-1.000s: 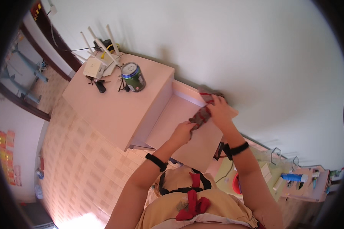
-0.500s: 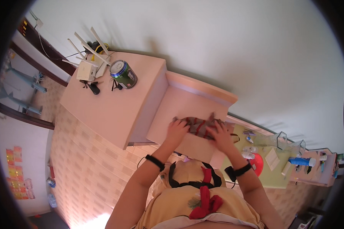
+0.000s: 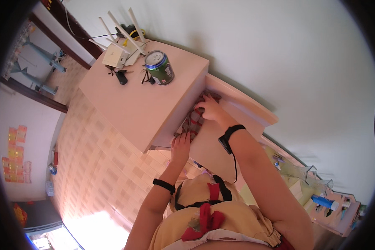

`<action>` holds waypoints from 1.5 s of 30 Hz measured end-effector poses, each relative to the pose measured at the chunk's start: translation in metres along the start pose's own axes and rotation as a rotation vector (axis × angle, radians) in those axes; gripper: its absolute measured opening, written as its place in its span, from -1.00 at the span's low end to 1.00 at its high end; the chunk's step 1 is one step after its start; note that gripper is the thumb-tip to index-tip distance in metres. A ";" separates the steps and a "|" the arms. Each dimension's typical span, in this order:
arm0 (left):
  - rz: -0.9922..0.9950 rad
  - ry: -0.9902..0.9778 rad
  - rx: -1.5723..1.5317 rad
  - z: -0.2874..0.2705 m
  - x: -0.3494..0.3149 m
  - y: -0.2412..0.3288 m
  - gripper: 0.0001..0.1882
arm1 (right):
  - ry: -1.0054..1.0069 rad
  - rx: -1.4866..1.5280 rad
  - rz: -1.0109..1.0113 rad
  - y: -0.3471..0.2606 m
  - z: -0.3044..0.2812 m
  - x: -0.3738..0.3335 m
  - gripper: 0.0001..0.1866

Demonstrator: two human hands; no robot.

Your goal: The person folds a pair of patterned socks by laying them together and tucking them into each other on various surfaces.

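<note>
A grey-brown cloth with red stripes [image 3: 193, 121] lies bunched on the lower pink surface [image 3: 221, 137], along the foot of the taller cabinet's side. My left hand [image 3: 180, 148] holds its near end, with the fingers bent over the edge of the cloth. Farther back, my right hand [image 3: 210, 108] presses on the far part, its fingers curled into the fabric. The fingertips of both hands are partly hidden by folds. Each wrist wears a black band.
On the taller pink cabinet [image 3: 125, 104] stand a green can [image 3: 159, 68], a white router with antennas [image 3: 133, 54], a small white box [image 3: 115, 56] and a black key fob [image 3: 121, 77]. A raised ledge [image 3: 246, 102] runs along the wall. A blue bottle [image 3: 324, 202] lies at the right.
Both hands have carried the striped cloth leftward from the middle of the lower surface to the cabinet's side. The right hand has reached farther back, and the view has shifted.
</note>
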State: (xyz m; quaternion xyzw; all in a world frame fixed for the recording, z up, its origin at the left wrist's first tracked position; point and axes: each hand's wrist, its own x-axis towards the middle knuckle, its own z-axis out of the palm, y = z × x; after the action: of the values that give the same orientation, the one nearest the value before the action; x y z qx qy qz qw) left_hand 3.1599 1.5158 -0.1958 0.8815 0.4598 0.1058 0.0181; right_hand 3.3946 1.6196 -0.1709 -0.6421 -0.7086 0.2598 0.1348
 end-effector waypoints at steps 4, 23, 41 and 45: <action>0.000 0.138 0.030 -0.002 -0.008 -0.009 -0.54 | -0.003 -0.076 0.022 -0.012 -0.001 0.011 -0.50; 0.346 -0.157 -0.137 0.020 0.055 0.005 -0.45 | 0.396 -0.136 0.219 0.043 0.011 -0.189 -0.51; 0.681 -0.202 -0.548 0.005 -0.002 -0.024 -0.54 | 0.742 -0.134 0.488 -0.097 0.119 -0.294 -0.56; 0.686 -0.207 -0.518 0.000 -0.003 -0.016 -0.60 | 0.808 -0.132 0.595 -0.118 0.135 -0.293 -0.55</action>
State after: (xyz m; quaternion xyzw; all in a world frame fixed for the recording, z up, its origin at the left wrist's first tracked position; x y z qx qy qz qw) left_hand 3.1455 1.5229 -0.1982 0.9555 0.0947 0.1288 0.2481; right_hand 3.2654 1.3009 -0.1773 -0.8726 -0.4010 -0.0278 0.2775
